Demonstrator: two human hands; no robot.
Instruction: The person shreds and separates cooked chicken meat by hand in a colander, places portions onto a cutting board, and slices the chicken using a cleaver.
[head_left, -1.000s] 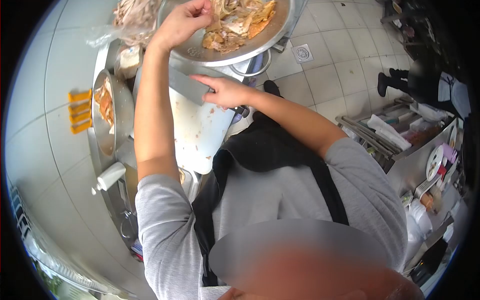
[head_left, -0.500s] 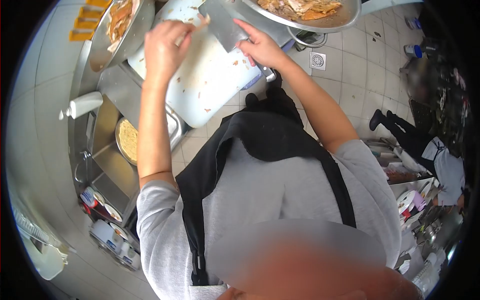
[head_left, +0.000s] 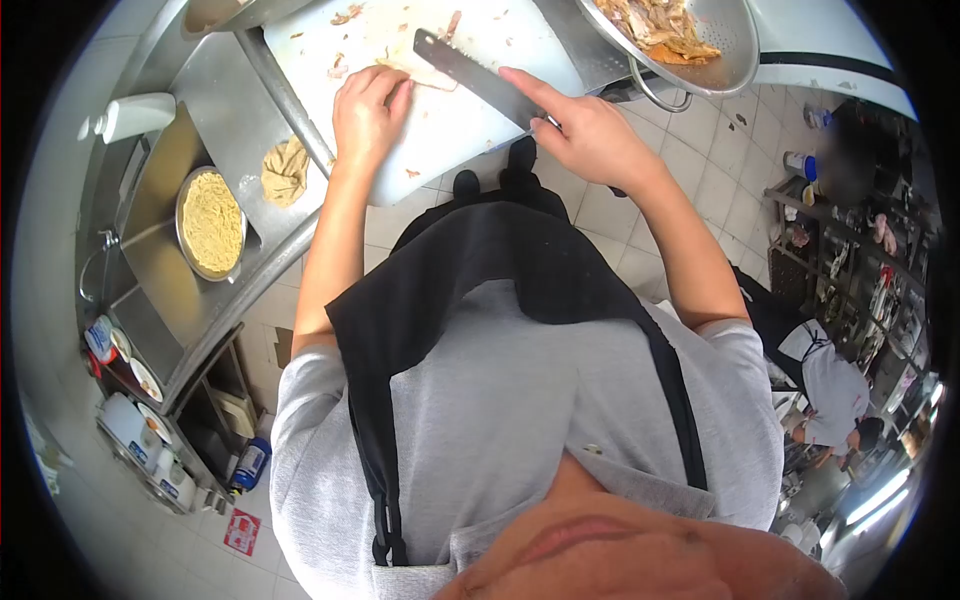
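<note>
My right hand (head_left: 592, 135) grips a cleaver (head_left: 480, 78), index finger stretched along the blade. The blade slants up and left over a white cutting board (head_left: 490, 30), and most of the handle is hidden in my hand. My left hand (head_left: 372, 112) rests on the board with bent fingers on a pale strip of meat (head_left: 432, 78), just left of the blade. Small brown meat scraps (head_left: 348, 14) are scattered over the board. To the right stands a perforated metal colander (head_left: 735, 65) holding shredded cooked meat (head_left: 665, 35).
Left of the board, a crumpled tan cloth (head_left: 286, 172) lies on the steel counter (head_left: 215, 90). Beyond it are a white bottle (head_left: 138, 116) and a bowl of yellow crumbly food (head_left: 212, 222) in the sink area. A co-worker (head_left: 830, 375) is at the far right beside cluttered shelves.
The view has shifted, bringing the cloth into sight. My left hand has come down from a raised pinch onto the meat strip. The cleaver has turned from broadside to nearly edge-on.
</note>
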